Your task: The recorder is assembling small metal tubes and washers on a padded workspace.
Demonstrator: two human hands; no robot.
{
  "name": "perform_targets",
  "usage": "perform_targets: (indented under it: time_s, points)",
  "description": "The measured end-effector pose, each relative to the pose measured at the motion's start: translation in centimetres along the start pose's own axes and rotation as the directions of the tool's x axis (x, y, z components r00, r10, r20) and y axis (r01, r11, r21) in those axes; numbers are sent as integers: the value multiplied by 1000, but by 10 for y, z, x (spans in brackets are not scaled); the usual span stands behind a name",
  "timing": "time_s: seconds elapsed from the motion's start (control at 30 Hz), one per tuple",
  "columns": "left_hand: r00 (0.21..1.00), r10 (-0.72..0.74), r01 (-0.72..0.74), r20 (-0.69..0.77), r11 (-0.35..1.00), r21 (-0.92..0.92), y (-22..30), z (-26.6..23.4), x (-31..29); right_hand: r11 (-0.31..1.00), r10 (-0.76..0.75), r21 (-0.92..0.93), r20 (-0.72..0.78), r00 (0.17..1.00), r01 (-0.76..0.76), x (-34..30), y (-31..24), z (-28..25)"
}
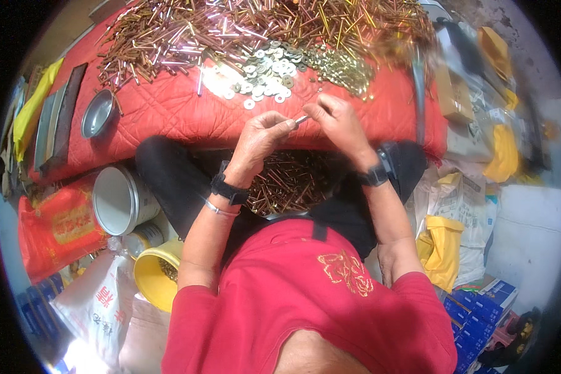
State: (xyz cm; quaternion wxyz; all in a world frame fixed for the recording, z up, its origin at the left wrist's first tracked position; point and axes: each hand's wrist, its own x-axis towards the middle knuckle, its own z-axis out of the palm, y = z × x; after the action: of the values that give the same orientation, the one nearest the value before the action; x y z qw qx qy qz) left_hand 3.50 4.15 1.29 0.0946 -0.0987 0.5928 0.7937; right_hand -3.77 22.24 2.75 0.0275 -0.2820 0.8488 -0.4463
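Note:
My left hand [263, 134] is closed, thumb and forefinger pinching a short thin metal bolt [302, 119] above the near edge of the red quilted cover. At the bolt's other end are the pinched fingers of my right hand [339, 123]. Just beyond them lies a heap of flat round washers [269, 70], with small brassy nuts [343, 67] to its right. Behind these spreads a large pile of long copper-coloured bolts [230, 28]. More bolts [287, 184] fill a container between my legs, partly hidden by my arms.
A metal bowl [98, 114] sits at the cover's left side, near dark flat strips [65, 115]. At lower left stand a white bucket [115, 199] and a tilted yellow bucket [153, 280]. On the right are a cardboard box [453, 93], yellow bags [444, 249] and blue boxes [477, 324].

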Motion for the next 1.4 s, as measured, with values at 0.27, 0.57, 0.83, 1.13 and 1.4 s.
perform_targets:
  time_s: [0.27,0.57,0.83,1.13,1.4]
  points:
    - [999,-54,54,4,998,-26,2,-1,-2,992,52,118,-80,995,-42,-2,10,8]
    - [998,-62,62,8,998,-8,0,-3,1,988,-3,153,-140,990,25,-2,10,16]
    - [994,-102,103,35,994,-29,-1,-5,2,991,-40,120,-140,989,57,-2,9,15]
    - [989,-137,140,61,989,-45,3,-6,2,978,-181,69,-207,961,199,2,17,18]
    - [985,-150,154,83,987,-52,0,-10,6,955,-228,120,-292,929,272,6,10,23]
